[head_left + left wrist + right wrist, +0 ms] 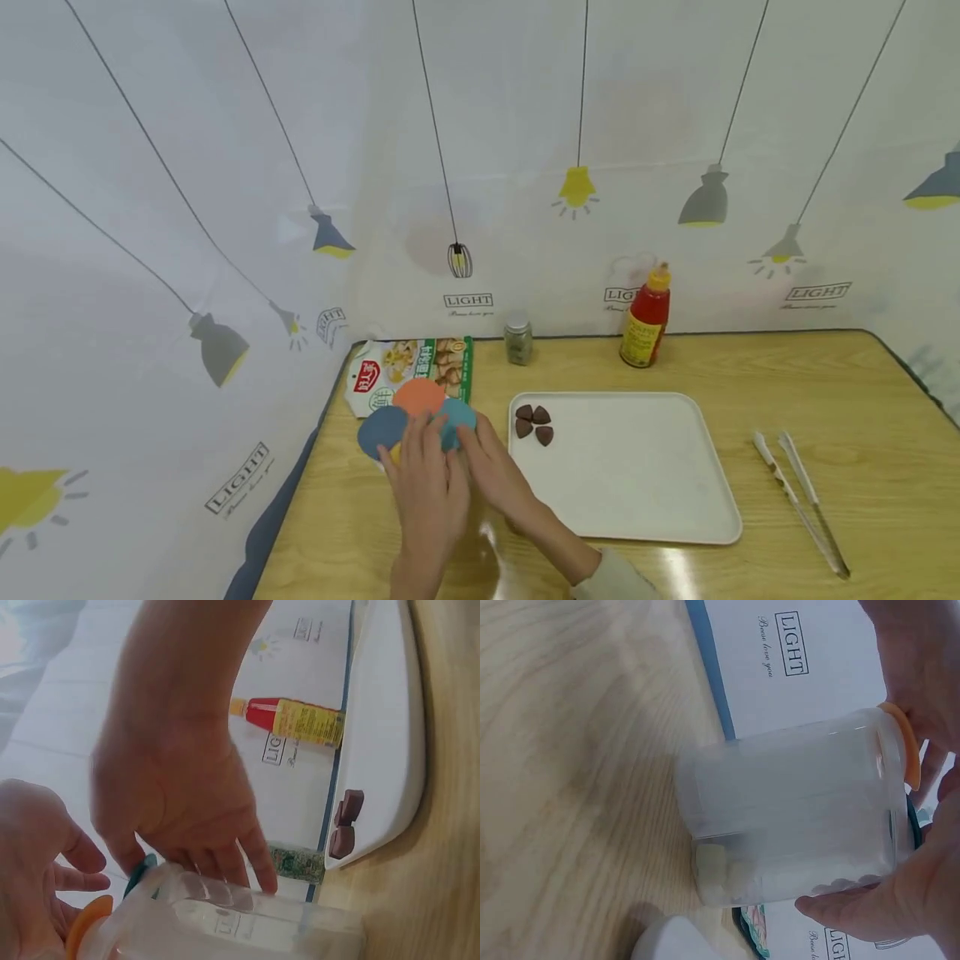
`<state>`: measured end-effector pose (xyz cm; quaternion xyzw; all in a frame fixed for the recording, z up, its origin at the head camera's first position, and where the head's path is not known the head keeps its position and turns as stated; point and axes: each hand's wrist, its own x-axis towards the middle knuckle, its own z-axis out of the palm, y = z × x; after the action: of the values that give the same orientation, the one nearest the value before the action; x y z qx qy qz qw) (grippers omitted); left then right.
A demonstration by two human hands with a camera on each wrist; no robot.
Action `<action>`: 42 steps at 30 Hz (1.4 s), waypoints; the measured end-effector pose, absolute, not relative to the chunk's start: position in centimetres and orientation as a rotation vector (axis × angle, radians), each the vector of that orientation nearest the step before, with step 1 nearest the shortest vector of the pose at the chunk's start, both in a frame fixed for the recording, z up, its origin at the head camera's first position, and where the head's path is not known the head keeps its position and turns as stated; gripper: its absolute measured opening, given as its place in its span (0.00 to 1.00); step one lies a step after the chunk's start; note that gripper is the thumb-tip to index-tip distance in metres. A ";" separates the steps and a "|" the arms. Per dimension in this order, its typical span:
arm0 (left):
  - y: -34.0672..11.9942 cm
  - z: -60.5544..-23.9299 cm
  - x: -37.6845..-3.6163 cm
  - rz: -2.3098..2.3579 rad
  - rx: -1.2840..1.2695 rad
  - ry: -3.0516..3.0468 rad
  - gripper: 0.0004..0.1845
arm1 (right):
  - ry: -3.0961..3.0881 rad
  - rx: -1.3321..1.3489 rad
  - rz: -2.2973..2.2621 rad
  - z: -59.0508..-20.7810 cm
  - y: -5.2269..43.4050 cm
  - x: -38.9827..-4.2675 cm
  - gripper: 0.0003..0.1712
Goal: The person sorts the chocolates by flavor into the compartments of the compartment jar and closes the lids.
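A clear plastic storage container (795,802) with several compartments stands on the table, pale chunks (711,868) at the bottom of one. Its lids are dark blue (381,430), orange (420,396), teal (456,417) and yellow (396,452). My left hand (427,492) covers most of the yellow lid, thumb and fingers spanning it; the exact contact is partly hidden. With my right hand (498,475) I hold the container at its right side near the teal lid, several fingertips showing through the clear wall in the right wrist view.
A white tray (622,492) to the right carries several brown triangular pieces (534,425). Metal tongs (802,500) lie beyond it. Along the back are a printed food packet (367,400), a small spice jar (517,342) and a red sauce bottle (647,321) by the wall.
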<state>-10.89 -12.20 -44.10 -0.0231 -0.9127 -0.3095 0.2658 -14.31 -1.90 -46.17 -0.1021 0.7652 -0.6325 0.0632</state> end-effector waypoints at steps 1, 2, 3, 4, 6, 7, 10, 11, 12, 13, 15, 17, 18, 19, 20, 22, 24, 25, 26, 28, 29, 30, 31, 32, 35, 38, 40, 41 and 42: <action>-12.2 -44.1 -10.7 -0.853 -0.088 -2.465 0.19 | 2.303 -0.294 -1.918 -46.2 -2.0 -14.6 0.32; -12.2 -44.1 -10.6 -0.868 -0.116 -2.458 0.19 | 2.301 -0.283 -1.920 -46.2 -2.1 -15.0 0.31; -12.2 -44.2 -10.5 -0.882 -0.148 -2.444 0.19 | 2.309 -0.279 -1.918 -46.2 -2.2 -15.3 0.30; -12.3 -44.2 -10.5 -0.898 -0.180 -2.428 0.19 | 2.318 -0.282 -1.919 -46.2 -2.3 -15.7 0.30; -12.5 -44.5 -10.4 -0.925 -0.250 -2.390 0.21 | 2.305 -0.330 -1.935 -46.3 -2.6 -16.4 0.29; -12.7 -44.6 -10.4 -0.927 -0.291 -2.377 0.22 | 2.298 -0.368 -1.934 -46.4 -2.7 -16.8 0.29; -13.5 -44.9 -10.5 -0.871 -0.427 -2.374 0.25 | 2.252 -0.515 -1.945 -46.8 -3.0 -17.8 0.29; -13.9 -44.9 -10.5 -0.851 -0.480 -2.380 0.26 | 2.233 -0.559 -1.940 -47.0 -3.1 -18.1 0.28; -14.4 -44.9 -10.6 -0.828 -0.532 -2.394 0.26 | 2.236 -0.583 -1.922 -47.2 -3.1 -18.5 0.27; -15.0 -44.8 -10.7 -0.797 -0.587 -2.410 0.26 | 2.220 -0.600 -1.913 -47.3 -3.1 -18.8 0.27; -16.3 -44.5 -11.2 -0.754 -0.692 -2.430 0.25 | 2.173 -0.610 -1.892 -47.4 -3.1 -19.5 0.28; -17.6 -44.1 -11.8 -0.746 -0.770 -2.469 0.23 | 2.147 -0.606 -1.855 -47.4 -3.1 -20.1 0.31; -18.2 -43.8 -12.1 -0.741 -0.793 -2.495 0.23 | 2.143 -0.592 -1.832 -47.3 -3.1 -20.4 0.34; -18.8 -43.6 -12.5 -0.743 -0.809 -2.517 0.23 | 2.137 -0.574 -1.812 -47.3 -3.1 -20.8 0.38; -19.2 -43.4 -12.9 -0.754 -0.811 -2.545 0.22 | 2.137 -0.556 -1.792 -47.2 -3.2 -21.1 0.40; -20.0 -43.0 -13.7 -0.771 -0.803 -2.596 0.24 | 2.135 -0.525 -1.766 -47.2 -3.2 -21.6 0.44; -20.4 -42.8 -14.5 -0.776 -0.796 -2.639 0.27 | 2.114 -0.509 -1.760 -47.3 -3.3 -22.0 0.45; -20.6 -42.8 -15.0 -0.770 -0.795 -2.656 0.29 | 2.115 -0.504 -1.750 -47.4 -3.3 -22.2 0.45; -20.7 -42.8 -15.4 -0.761 -0.795 -2.669 0.30 | 2.114 -0.503 -1.744 -47.5 -3.2 -22.3 0.45; -20.8 -42.8 -16.1 -0.743 -0.800 -2.687 0.31 | 2.087 -0.526 -1.753 -47.7 -3.1 -22.6 0.45; -20.9 -42.8 -16.4 -0.736 -0.799 -2.697 0.31 | 2.080 -0.537 -1.753 -47.8 -3.1 -22.7 0.44; -20.9 -42.8 -16.8 -0.731 -0.796 -2.706 0.31 | 2.076 -0.549 -1.751 -47.8 -3.0 -22.8 0.43; -20.9 -42.7 -17.0 -0.732 -0.791 -2.715 0.30 | 2.071 -0.559 -1.754 -47.9 -2.9 -23.0 0.43; -20.9 -42.7 -17.3 -0.749 -0.782 -2.724 0.30 | 2.048 -0.579 -1.772 -48.0 -2.9 -23.1 0.42; -20.9 -42.7 -17.8 -0.856 -0.725 -2.752 0.26 | 1.998 -0.616 -1.814 -48.1 -2.8 -23.2 0.40; -21.0 -42.6 -18.0 -1.019 -0.628 -2.750 0.22 | 1.990 -0.600 -1.830 -48.2 -2.9 -23.1 0.41; -21.0 -42.6 -18.1 -1.107 -0.567 -2.735 0.21 | 2.003 -0.569 -1.827 -48.3 -2.9 -23.0 0.43; -21.0 -42.6 -18.1 -1.145 -0.537 -2.728 0.21 | 2.016 -0.556 -1.820 -48.3 -2.9 -22.9 0.43; -20.9 -42.6 -18.2 -1.170 -0.512 -2.720 0.21 | 2.026 -0.543 -1.815 -48.3 -2.9 -22.9 0.44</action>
<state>-18.16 -20.93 -42.62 -0.1702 -0.9031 -0.3884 0.0684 -22.86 -2.92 -48.27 -0.1925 0.7180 -0.6434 0.1827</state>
